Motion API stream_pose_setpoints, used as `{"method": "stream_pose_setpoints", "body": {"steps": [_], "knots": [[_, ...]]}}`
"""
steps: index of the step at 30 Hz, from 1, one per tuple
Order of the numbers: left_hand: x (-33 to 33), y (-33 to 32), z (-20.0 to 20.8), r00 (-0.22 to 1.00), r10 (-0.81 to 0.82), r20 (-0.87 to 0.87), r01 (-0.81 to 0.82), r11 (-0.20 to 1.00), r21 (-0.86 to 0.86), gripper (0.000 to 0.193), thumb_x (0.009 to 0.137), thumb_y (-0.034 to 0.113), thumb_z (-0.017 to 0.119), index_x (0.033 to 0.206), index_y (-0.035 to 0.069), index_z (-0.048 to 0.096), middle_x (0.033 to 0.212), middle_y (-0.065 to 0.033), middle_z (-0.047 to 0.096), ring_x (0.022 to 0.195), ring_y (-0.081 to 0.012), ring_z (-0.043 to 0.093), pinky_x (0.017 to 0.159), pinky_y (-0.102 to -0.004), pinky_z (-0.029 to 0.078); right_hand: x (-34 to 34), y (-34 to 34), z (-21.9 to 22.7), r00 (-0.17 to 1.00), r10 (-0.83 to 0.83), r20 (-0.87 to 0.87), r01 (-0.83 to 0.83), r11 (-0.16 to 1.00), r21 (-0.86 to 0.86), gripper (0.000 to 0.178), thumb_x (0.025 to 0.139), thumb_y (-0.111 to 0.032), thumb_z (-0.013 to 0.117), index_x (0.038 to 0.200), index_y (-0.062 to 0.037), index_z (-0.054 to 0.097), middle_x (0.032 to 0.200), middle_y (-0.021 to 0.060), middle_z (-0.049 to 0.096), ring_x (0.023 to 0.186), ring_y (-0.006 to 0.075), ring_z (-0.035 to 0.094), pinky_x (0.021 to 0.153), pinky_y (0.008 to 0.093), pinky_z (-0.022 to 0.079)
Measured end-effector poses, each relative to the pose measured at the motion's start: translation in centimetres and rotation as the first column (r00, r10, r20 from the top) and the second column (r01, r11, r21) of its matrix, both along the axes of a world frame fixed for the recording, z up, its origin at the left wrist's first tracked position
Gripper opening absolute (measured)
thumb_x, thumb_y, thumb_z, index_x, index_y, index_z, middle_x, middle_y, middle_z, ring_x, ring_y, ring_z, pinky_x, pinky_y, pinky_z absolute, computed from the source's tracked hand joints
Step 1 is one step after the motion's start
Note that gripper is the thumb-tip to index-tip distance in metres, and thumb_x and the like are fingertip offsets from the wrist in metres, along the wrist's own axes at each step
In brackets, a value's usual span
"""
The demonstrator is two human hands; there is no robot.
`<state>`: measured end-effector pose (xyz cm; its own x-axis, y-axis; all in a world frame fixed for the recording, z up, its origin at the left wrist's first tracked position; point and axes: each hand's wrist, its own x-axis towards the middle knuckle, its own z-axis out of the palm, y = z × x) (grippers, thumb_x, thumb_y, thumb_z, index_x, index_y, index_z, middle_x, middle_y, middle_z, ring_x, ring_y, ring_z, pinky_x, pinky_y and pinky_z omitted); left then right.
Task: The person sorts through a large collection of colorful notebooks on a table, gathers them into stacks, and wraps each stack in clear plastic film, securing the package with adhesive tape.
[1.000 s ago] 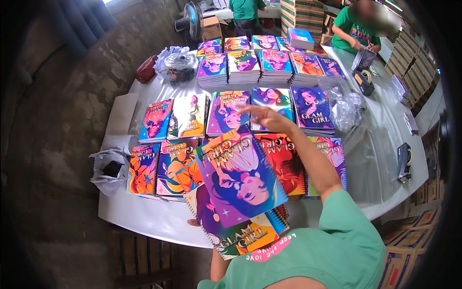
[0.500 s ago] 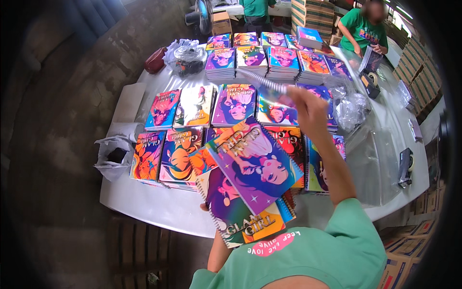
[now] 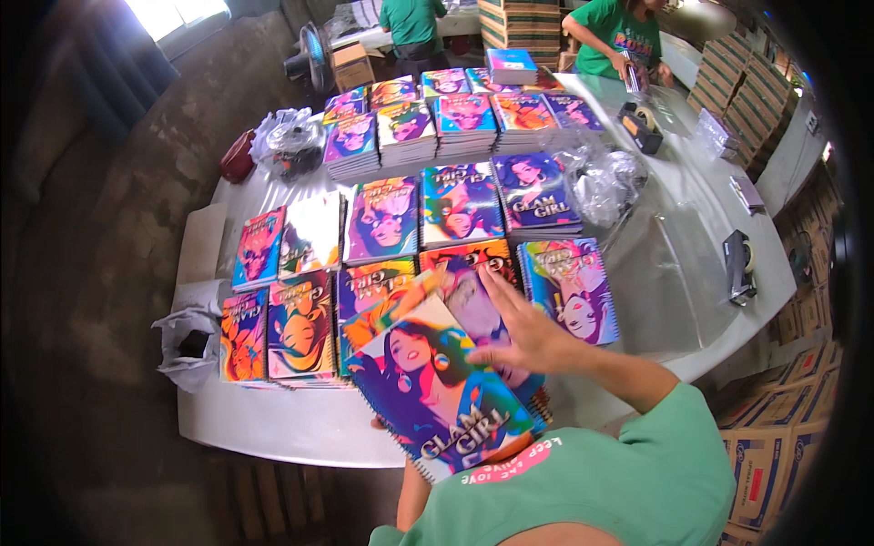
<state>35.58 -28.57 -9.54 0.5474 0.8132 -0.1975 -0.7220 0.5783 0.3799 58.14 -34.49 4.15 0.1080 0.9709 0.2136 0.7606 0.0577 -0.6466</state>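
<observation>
A fanned pile of spiral notebooks with bright illustrated covers is held up in front of my body. My left hand (image 3: 376, 422) supports it from below; only a bit of the fingers shows past the left edge. The top notebook (image 3: 442, 387) lies tilted, with a long-haired figure on its cover. A purple-and-pink notebook (image 3: 475, 308) sticks out from under it at the far side. Over the pile's right side is my right hand (image 3: 523, 332), fingers stretched and thumb apart, at the top notebook's edge. Whether it presses on the covers I cannot tell.
Rows of notebook stacks (image 3: 381, 218) cover the white table (image 3: 273, 423). Crumpled clear plastic (image 3: 605, 182) and tape dispensers (image 3: 741, 268) are on the right. A white bag (image 3: 189, 341) sits at the left edge. Across the table, a person in green (image 3: 619, 41) handles notebooks.
My right hand has come back from the far rows, where it held a notebook, to the pile. A different notebook now tops the pile. The view has shifted right.
</observation>
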Motion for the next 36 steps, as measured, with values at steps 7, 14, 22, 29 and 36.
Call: {"method": "stream_pose_setpoints", "body": {"steps": [7,14,22,29,36], "knots": [[1.7,-1.7,0.4,0.999,-0.031,-0.032,0.031,1.000,-0.004,0.067,0.089,0.053,0.040,0.130,0.001,0.039,0.123,-0.0127,0.050,0.117,-0.0250,0.044,0.101,-0.0410,0.033,9.1,4.5,-2.1,0.985,-0.135,-0.108,0.161,0.944,0.287,0.042,0.083,-0.010,0.060,0.123,-0.0057,0.049,0.126,0.0183,0.048,0.113,0.0326,0.051,0.095,0.0391,0.041],[3.1,-2.8,0.8,0.996,-0.087,-0.032,0.088,0.996,0.016,0.067,0.089,0.053,0.039,0.130,0.000,0.039,0.122,-0.0127,0.050,0.117,-0.0245,0.044,0.101,-0.0404,0.033,19.7,7.1,-8.7,0.789,-0.232,0.569,0.277,0.961,0.009,0.045,0.083,-0.023,0.060,0.124,-0.0077,0.050,0.131,0.0146,0.049,0.118,0.0302,0.050,0.099,0.0409,0.041],[3.4,-2.2,1.3,0.992,-0.117,-0.040,0.119,0.991,0.056,0.066,0.090,0.053,0.037,0.130,0.000,0.039,0.122,-0.0126,0.050,0.117,-0.0240,0.044,0.101,-0.0398,0.032,13.5,-1.3,2.4,0.754,0.008,-0.657,0.547,0.548,0.633,0.015,0.095,-0.016,0.050,0.098,-0.0036,0.057,0.092,0.0072,0.064,0.094,0.0147,0.060,0.086,0.0332,0.046],[6.5,-4.0,2.2,0.970,-0.229,-0.079,0.237,0.965,0.111,0.066,0.091,0.052,0.036,0.130,-0.001,0.039,0.122,-0.0126,0.050,0.117,-0.0235,0.044,0.101,-0.0392,0.032,12.1,-9.2,0.3,0.994,0.037,-0.102,0.022,0.854,0.520,0.022,0.074,0.011,0.060,0.082,-0.0095,0.058,0.098,0.0035,0.069,0.102,0.0221,0.062,0.107,0.0522,0.024],[13.8,-11.6,1.7,0.956,-0.275,-0.102,0.287,0.947,0.144,0.065,0.092,0.052,0.035,0.130,-0.001,0.039,0.122,-0.0126,0.050,0.117,-0.0231,0.044,0.101,-0.0387,0.032,17.9,-23.8,-2.0,0.867,-0.228,0.443,0.038,0.917,0.398,0.063,0.068,-0.013,0.073,0.123,-0.0344,0.051,0.147,0.0059,0.028,0.136,0.0244,0.024,0.109,0.0573,0.018]]}}
